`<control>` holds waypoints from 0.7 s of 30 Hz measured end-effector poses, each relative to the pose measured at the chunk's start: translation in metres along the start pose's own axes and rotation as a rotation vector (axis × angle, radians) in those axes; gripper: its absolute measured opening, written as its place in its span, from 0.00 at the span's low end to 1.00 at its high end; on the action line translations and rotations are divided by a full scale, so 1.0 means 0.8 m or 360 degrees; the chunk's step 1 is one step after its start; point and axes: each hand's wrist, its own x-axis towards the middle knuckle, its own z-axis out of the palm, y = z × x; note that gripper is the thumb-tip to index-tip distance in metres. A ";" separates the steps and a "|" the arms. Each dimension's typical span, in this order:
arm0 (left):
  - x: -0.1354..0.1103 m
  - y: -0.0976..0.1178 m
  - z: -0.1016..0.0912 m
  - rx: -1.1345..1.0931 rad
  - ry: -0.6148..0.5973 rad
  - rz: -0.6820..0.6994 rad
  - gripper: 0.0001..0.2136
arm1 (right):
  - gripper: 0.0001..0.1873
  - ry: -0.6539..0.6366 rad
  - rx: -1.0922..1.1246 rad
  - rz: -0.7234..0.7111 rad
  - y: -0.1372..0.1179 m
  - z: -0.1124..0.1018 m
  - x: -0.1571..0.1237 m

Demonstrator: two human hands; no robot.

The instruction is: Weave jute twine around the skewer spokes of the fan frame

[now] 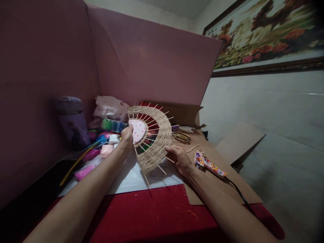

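A half-round woven fan of tan twine on thin wooden sticks is held up at mid-view, tilted. Its inner piece is a pale pink half-disc with red dots, edged in twine. My left hand is closed on the flat side of that half-disc, the thumb on its face. At the lower right outer edge, my right hand pinches the woven band, its other fingers hidden behind. Stick ends poke out past the band all around. To the right of my right hand lies a flower-patterned glue gun with a black cord.
Clay packets, yellow and blue tubes and a purple tumbler crowd the left. Cardboard lies under the glue gun, near loose sticks and a wire coil. Red cloth covers the front; pink panels stand behind.
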 end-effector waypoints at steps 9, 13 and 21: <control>-0.001 0.004 -0.001 -0.0008 -0.0015 0.0015 0.09 | 0.14 0.0006 -0.0084 -0.0036 -0.003 0.001 0.000; -0.002 0.007 -0.003 -0.0014 -0.0039 0.0023 0.08 | 0.15 0.0105 0.0067 -0.0035 -0.012 0.000 0.003; -0.005 0.000 0.001 0.0000 -0.0154 0.0031 0.09 | 0.12 0.0273 0.0103 0.0016 -0.012 0.002 0.008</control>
